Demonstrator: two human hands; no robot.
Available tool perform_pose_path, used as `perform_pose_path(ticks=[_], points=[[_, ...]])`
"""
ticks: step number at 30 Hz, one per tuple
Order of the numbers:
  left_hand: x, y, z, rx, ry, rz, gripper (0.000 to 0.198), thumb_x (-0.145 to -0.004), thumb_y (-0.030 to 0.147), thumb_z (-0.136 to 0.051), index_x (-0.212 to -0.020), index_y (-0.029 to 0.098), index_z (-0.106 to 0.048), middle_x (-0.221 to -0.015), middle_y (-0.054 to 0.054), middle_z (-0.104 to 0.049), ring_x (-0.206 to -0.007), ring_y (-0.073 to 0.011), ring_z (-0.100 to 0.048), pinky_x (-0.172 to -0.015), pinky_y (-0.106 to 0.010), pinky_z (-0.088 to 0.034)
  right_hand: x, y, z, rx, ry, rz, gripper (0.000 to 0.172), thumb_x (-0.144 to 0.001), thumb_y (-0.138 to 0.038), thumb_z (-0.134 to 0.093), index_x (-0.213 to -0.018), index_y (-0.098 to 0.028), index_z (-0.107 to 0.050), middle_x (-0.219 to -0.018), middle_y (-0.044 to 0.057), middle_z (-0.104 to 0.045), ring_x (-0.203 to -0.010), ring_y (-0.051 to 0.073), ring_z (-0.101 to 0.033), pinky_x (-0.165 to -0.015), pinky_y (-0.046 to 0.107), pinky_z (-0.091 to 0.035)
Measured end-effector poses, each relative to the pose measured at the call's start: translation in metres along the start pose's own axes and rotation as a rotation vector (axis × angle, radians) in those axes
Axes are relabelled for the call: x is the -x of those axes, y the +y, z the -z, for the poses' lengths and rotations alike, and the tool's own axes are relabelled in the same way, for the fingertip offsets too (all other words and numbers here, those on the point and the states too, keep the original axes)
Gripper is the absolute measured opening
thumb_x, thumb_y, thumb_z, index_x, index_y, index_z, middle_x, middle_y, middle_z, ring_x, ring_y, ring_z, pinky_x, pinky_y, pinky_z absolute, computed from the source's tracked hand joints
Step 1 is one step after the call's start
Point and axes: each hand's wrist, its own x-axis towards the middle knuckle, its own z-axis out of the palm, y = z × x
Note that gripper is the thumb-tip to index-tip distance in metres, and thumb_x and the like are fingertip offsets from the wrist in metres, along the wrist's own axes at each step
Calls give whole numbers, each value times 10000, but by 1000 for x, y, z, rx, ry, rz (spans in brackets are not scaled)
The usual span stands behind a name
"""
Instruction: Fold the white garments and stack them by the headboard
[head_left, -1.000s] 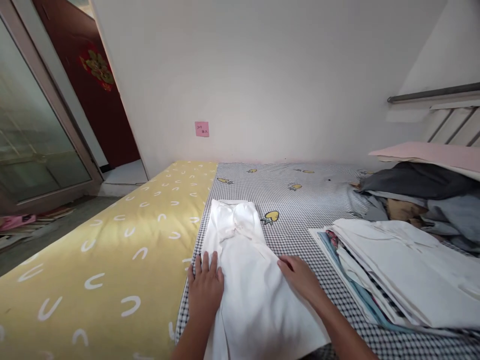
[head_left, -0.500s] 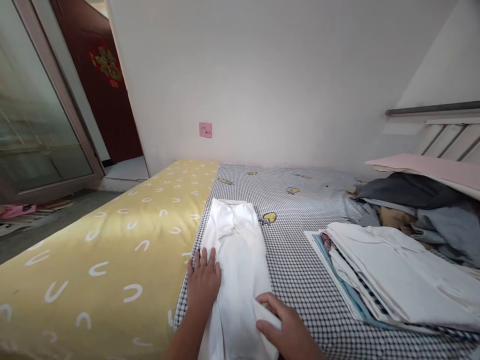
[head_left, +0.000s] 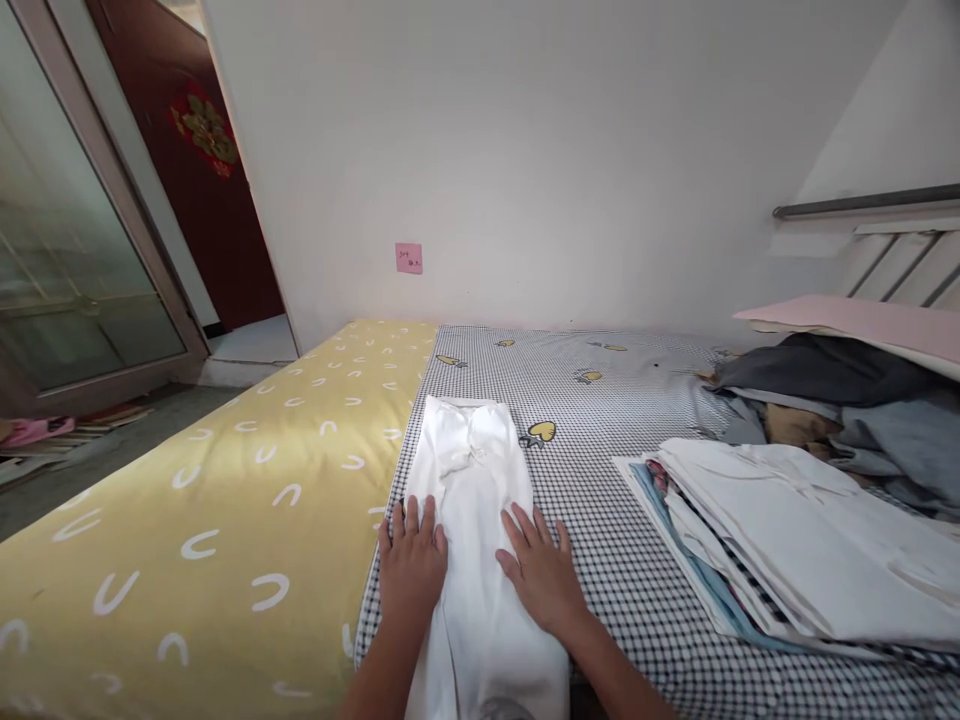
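A long white garment, narrowed into a strip, lies lengthwise on the black-and-white checked cloth, its near end running out of the bottom of the view. On its left edge my left hand lies flat, fingers spread and pointing away from me. Across from it, my right hand rests on the right edge with fingers apart, holding nothing. Between the hands the white fabric shows some lengthwise creases, and a small gathered knot sits farther up.
Folded clothes are stacked on the right, a white one on top. Behind them are dark and grey clothes under a pink sheet. Yellow patterned bedding covers the left side. A pink note is on the wall.
My right hand has let go of the pinched fabric edge, moved up along the garment and flattened on it. My left hand has hardly moved.
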Motion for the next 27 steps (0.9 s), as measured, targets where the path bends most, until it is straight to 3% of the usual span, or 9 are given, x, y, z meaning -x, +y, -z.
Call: perform_pose_path(ticks=[2, 4, 11, 17, 21, 24, 27], points=[[0, -1, -2, 10, 1, 1, 482, -966, 289, -424, -1427, 221, -546, -1466, -135, -564, -1373, -354, -498, -1151, -565, -361, 1, 2, -13, 48, -115, 54, 568, -1006, -606, -275, -1531, -416, -380, -1645, -50, -309, -1523, 369, -200, -1190, 680, -113], [0, -1, -4, 14, -3, 1, 481, -969, 289, -415, -1425, 217, -548, -1469, -138, -559, -1372, -357, -499, -1152, -570, -356, 4, 2, -16, 53, -133, 80, 558, -1012, -620, -227, -1535, -462, -338, -1652, -90, -275, -1530, 365, -175, -1195, 674, -105], [-1, -2, -3, -15, -26, 4, 484, -976, 280, -391, -1436, 226, -532, -1475, -133, -550, -1379, -347, -494, -1163, -563, -345, 7, 2, -10, -6, -66, 88, 525, -1026, -589, -234, -1496, -453, -425, -1616, -85, -359, -1499, 353, -270, -1196, 645, -140], [-4, -2, 2, -35, -116, 0, 494, -982, 285, -373, -1450, 222, -517, -1505, -142, -518, -1408, -349, -458, -1158, -566, -342, 8, 3, -10, -71, -37, 127, 498, -1033, -566, -249, -1437, -443, -514, -1569, -68, -447, -1462, 330, -349, -1185, 615, -185], [-17, -7, 11, 42, -157, 6, 438, -969, 244, -383, -1328, 236, -633, -1476, -146, -557, -1347, -317, -527, -1099, -554, -412, 9, 0, -8, -101, 7, 134, 488, -1041, -543, -251, -1411, -425, -547, -1545, -57, -486, -1443, 316, -386, -1180, 607, -205], [-34, -8, 20, 109, -114, -118, 406, -947, 158, -378, -1165, 217, -716, -1465, -137, -566, -1318, -263, -556, -1070, -468, -458, 8, -1, -7, -122, 38, 130, 480, -1045, -518, -261, -1397, -405, -566, -1529, -45, -510, -1429, 304, -407, -1182, 596, -215], [-53, -2, 24, 102, -70, -298, 440, -894, 73, -401, -1173, 214, -710, -1505, -119, -529, -1377, -260, -501, -1112, -469, -429, 8, -1, -6, -130, 48, 124, 457, -1040, -498, -301, -1387, -391, -578, -1517, -36, -525, -1419, 305, -421, -1182, 589, -225]])
